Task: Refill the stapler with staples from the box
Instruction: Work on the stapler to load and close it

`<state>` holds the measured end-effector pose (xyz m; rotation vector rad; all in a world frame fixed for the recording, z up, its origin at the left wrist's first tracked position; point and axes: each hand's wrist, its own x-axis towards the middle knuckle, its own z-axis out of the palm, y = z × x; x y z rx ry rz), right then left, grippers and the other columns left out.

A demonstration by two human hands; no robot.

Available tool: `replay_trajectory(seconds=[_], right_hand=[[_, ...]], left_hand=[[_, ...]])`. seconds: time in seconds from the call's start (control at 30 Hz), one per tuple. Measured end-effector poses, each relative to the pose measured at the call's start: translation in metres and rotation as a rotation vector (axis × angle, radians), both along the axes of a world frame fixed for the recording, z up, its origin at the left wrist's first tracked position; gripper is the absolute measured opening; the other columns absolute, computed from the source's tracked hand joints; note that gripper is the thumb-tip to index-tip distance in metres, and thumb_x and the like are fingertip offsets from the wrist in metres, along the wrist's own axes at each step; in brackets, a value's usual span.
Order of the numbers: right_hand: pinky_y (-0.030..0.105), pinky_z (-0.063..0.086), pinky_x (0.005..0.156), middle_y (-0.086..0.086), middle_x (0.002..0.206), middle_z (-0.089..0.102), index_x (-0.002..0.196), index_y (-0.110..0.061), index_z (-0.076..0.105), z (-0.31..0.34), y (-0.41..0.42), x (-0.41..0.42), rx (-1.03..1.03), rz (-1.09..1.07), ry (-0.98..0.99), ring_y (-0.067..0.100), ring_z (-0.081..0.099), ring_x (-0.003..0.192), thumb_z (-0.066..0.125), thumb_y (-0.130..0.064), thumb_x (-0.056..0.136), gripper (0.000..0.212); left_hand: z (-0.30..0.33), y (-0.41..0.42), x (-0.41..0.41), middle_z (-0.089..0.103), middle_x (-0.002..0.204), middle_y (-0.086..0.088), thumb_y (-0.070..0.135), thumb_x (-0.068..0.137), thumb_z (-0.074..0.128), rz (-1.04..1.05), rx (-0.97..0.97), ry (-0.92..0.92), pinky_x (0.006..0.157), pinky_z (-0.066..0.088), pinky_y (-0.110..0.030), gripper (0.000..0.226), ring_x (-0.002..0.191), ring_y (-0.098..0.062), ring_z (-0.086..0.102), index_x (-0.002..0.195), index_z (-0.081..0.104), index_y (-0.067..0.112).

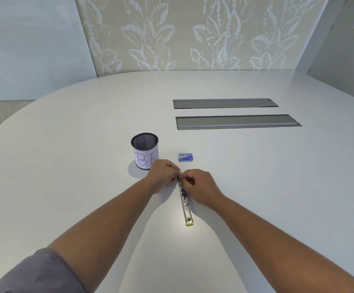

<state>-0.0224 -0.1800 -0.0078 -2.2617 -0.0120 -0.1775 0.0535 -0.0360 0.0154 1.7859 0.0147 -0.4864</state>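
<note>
The stapler (186,208) lies opened out flat on the white table (256,187), its metal arm pointing toward me and ending in a yellow-green tip. My left hand (163,174) grips the stapler's far end from the left. My right hand (197,185) pinches at the same far end from the right, thumb and forefinger closed together; whether staples are between them is hidden. The small blue staple box (185,157) rests closed on the table just beyond my hands.
A black mesh cup (144,150) with a paper label reading "BIN" stands left of the box, close behind my left hand. Two long grey cable slots (235,122) are set into the table further back on the right.
</note>
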Motion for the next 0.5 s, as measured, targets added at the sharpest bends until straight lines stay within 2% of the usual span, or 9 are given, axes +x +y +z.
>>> replay_trajectory(seconds=[0.07,0.17,0.23,0.33,0.43,0.5], right_hand=[[0.04,0.053,0.068,0.004,0.067,0.065,0.08,-0.016,0.072,0.0,0.002,-0.001,-0.086,0.006,-0.032,0.021,0.058,0.071,0.058,-0.017,0.087,0.015],[0.034,0.043,0.058,-0.003,0.06,0.055,0.071,-0.029,0.06,0.0,0.008,-0.005,-0.195,0.009,-0.052,0.014,0.052,0.064,0.058,-0.03,0.086,0.015],[0.029,0.036,0.058,-0.008,0.063,0.051,0.08,-0.035,0.059,0.001,0.01,-0.007,-0.244,0.008,-0.032,0.011,0.049,0.064,0.061,-0.04,0.082,0.005],[0.031,0.039,0.058,-0.009,0.068,0.054,0.105,-0.033,0.057,0.003,0.011,-0.009,-0.33,0.011,0.052,0.019,0.055,0.07,0.059,-0.041,0.08,0.026],[0.034,0.046,0.059,-0.005,0.073,0.061,0.113,-0.031,0.049,0.005,0.012,-0.009,-0.342,-0.021,0.102,0.025,0.061,0.073,0.057,-0.035,0.076,0.038],[0.037,0.049,0.06,-0.004,0.069,0.06,0.116,-0.031,0.044,0.005,0.013,-0.009,-0.296,-0.048,0.104,0.025,0.061,0.071,0.056,-0.032,0.074,0.044]], left_hand=[[-0.001,0.0,0.0,0.063,0.064,-0.014,-0.009,0.083,0.071,0.003,-0.006,-0.005,0.04,0.042,-0.017,0.009,0.04,-0.012,0.052,0.083,0.069,-0.001],[-0.003,0.001,-0.001,0.064,0.068,-0.016,-0.008,0.086,0.069,-0.008,-0.007,-0.02,0.041,0.041,-0.017,0.007,0.038,-0.011,0.051,0.083,0.069,-0.001],[-0.004,0.002,-0.001,0.065,0.07,-0.017,-0.008,0.087,0.068,-0.014,-0.017,-0.029,0.041,0.041,-0.017,0.005,0.038,-0.01,0.052,0.085,0.069,-0.003],[-0.008,0.003,-0.001,0.067,0.069,-0.013,-0.004,0.089,0.067,-0.024,-0.004,-0.057,0.045,0.045,-0.017,0.003,0.042,-0.008,0.055,0.089,0.07,-0.005],[-0.015,0.005,-0.001,0.069,0.067,-0.002,0.007,0.091,0.068,-0.064,0.058,-0.157,0.055,0.05,-0.023,0.008,0.052,-0.01,0.058,0.09,0.074,0.002],[-0.018,0.008,-0.002,0.069,0.068,0.004,0.016,0.092,0.071,-0.091,0.063,-0.199,0.061,0.053,-0.025,0.008,0.056,-0.01,0.059,0.09,0.074,0.009]])
